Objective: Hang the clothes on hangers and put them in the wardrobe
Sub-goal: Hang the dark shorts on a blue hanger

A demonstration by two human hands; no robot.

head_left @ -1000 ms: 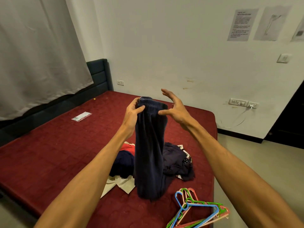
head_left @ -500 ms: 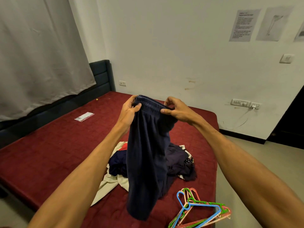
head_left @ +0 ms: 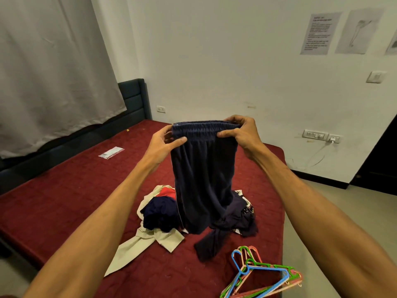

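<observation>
I hold dark navy shorts [head_left: 202, 175] up in the air by their elastic waistband. My left hand [head_left: 165, 143] pinches the band's left end and my right hand [head_left: 240, 132] grips its right end, so the band is stretched flat between them. The shorts hang down over a heap of clothes [head_left: 169, 214] on the red bed: navy, red, beige and patterned pieces. A bunch of plastic hangers [head_left: 260, 274] in blue, green and pink lies at the bed's near right corner. No wardrobe is in view.
The red mattress [head_left: 64, 196] fills the left and middle, with a small clear packet [head_left: 111, 152] lying on it. A dark headboard [head_left: 133, 100] and grey curtain stand at the left. A white wall with sockets and a charger cable [head_left: 311, 155] is behind, bare floor at the right.
My right hand closed on the waistband, then both hands drew apart and spread the band wide. The shorts now hang flat and face me.
</observation>
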